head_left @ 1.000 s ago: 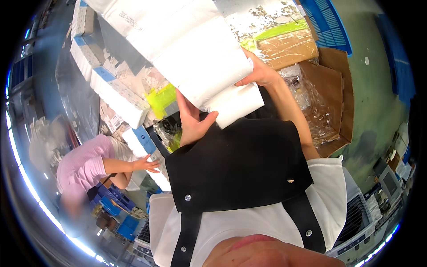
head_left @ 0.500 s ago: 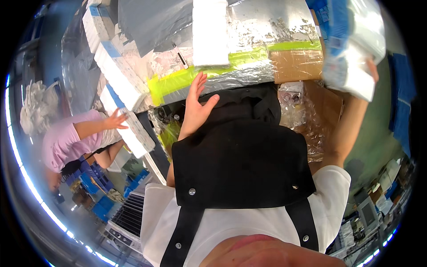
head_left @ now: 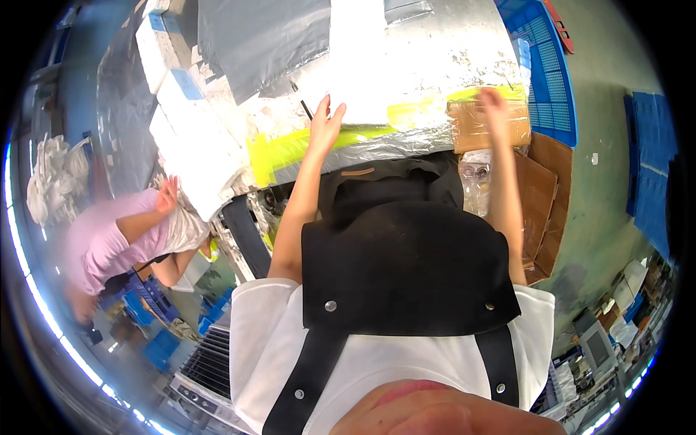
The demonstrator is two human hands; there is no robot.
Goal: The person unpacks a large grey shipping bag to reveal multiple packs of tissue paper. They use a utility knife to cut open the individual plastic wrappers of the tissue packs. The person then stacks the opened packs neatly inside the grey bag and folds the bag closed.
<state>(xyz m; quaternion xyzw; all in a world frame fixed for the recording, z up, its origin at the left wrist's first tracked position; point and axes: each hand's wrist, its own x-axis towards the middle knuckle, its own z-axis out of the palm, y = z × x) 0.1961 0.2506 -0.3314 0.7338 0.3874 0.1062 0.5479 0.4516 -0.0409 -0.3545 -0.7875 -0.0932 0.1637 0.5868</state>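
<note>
A long white block (head_left: 357,65), overexposed in the light, lies lengthwise on the silver-covered table (head_left: 464,58). My left hand (head_left: 326,130) is beside its near left corner, thumb and fingers apart, nothing in it; whether it touches the block I cannot tell. A dark pen (head_left: 302,101) lies just left of those fingers. Over the table's front right corner, above the brown cardboard patch (head_left: 471,125), my right hand (head_left: 495,109) reaches forward. It is somewhat blurred, with its fingers stretched out and no object visible in it.
A blue crate (head_left: 554,87) stands at the table's right, with a cardboard box (head_left: 544,210) nearer me. White blocks (head_left: 192,130) line the left side. Beyond them, a co-worker in a pink top (head_left: 119,225) bends over, one hand raised. Yellow-green tape (head_left: 283,152) runs along the front edge.
My right hand has let go of the white and blue packages at the far right and swung back left over the table. The left hand has moved slightly forward. The co-worker's hand has lifted.
</note>
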